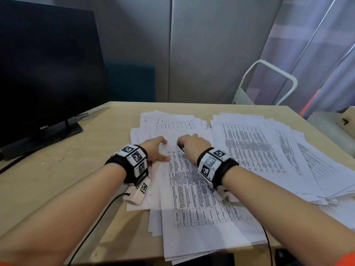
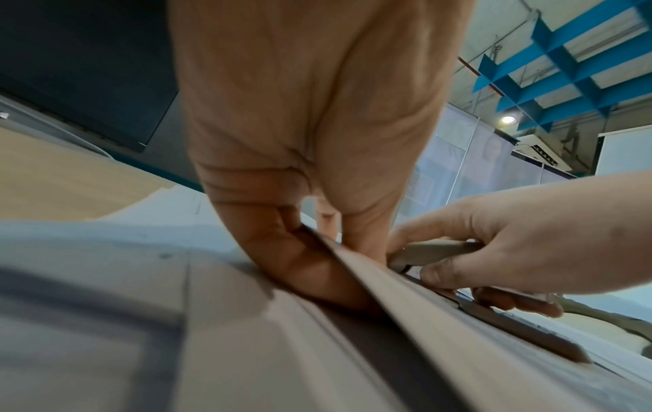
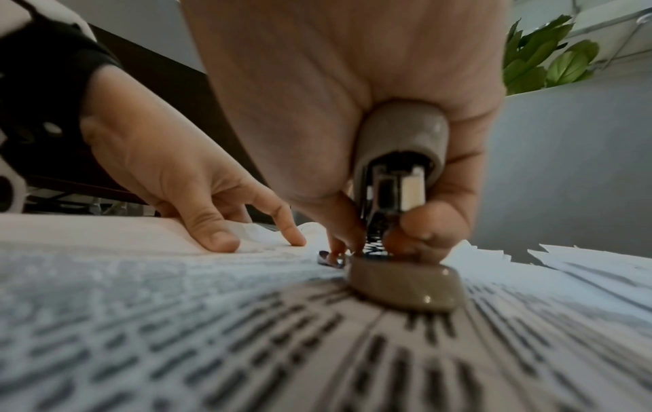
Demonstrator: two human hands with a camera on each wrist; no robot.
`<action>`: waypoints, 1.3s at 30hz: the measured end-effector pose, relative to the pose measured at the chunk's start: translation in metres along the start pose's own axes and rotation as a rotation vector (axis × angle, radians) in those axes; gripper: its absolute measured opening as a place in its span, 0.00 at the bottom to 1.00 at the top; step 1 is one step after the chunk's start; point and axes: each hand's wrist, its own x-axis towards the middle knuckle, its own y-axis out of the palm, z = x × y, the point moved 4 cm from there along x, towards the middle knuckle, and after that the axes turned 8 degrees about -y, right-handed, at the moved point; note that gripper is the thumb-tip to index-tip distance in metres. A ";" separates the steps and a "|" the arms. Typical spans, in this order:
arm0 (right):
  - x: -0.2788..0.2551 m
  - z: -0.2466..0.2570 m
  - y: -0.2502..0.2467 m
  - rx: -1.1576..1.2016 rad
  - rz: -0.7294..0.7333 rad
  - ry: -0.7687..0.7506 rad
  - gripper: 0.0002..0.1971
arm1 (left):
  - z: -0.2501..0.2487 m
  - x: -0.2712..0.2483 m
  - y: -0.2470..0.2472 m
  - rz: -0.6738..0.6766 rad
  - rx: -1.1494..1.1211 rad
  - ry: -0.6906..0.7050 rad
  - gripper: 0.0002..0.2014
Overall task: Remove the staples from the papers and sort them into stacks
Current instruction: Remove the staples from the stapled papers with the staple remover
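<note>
Both my hands work at the far end of the nearest printed paper stack.

That white stack of printed table sheets [image 1: 194,198] lies on the pale wooden counter [image 1: 57,169]. My left hand [image 1: 156,150] presses it with spread fingers; beside it, my right hand [image 1: 194,144] pinches a grey staple remover [image 3: 398,211] resting on the stack.

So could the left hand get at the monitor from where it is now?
Probably yes. The left hand rests with straight fingers on the stapled papers, holding nothing, and the bare desk lies between it and the monitor. The right hand grips the staple remover on the other side.
</note>
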 end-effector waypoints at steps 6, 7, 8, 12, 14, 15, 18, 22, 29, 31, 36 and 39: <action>0.013 -0.015 0.006 0.154 -0.032 -0.005 0.19 | 0.000 0.000 0.000 0.000 -0.003 -0.007 0.37; 0.015 -0.020 0.005 0.213 -0.049 0.004 0.18 | 0.000 -0.001 0.000 0.001 -0.007 -0.011 0.37; 0.016 -0.024 0.005 0.278 -0.062 0.008 0.18 | 0.000 -0.001 0.001 0.006 -0.018 -0.015 0.37; 0.018 -0.037 0.002 0.579 -0.096 0.027 0.17 | -0.003 -0.003 -0.001 -0.015 -0.020 -0.013 0.37; 0.018 -0.042 0.005 0.755 -0.114 0.079 0.17 | -0.004 -0.003 0.000 -0.021 -0.023 -0.021 0.37; 0.017 -0.043 0.007 0.837 -0.123 0.112 0.17 | -0.004 -0.005 -0.001 -0.023 -0.023 -0.024 0.36; 0.012 -0.051 0.010 1.180 -0.206 0.234 0.17 | -0.007 -0.010 -0.002 -0.037 -0.002 -0.025 0.34; 0.003 -0.049 0.004 1.206 -0.189 0.215 0.17 | -0.003 -0.018 -0.003 -0.058 0.011 -0.032 0.36; -0.005 0.011 -0.012 0.290 -0.025 -0.302 0.21 | 0.014 -0.039 -0.030 -0.151 -0.381 -0.054 0.28; -0.009 0.032 -0.015 0.162 0.018 -0.367 0.22 | 0.017 -0.049 -0.023 0.114 -0.686 -0.033 0.20; -0.008 0.065 -0.024 -0.116 0.045 -0.466 0.23 | 0.036 -0.055 -0.026 0.091 -0.844 -0.037 0.09; -0.009 0.072 -0.028 -0.184 0.077 -0.526 0.26 | 0.051 -0.058 -0.027 0.011 -0.947 -0.137 0.05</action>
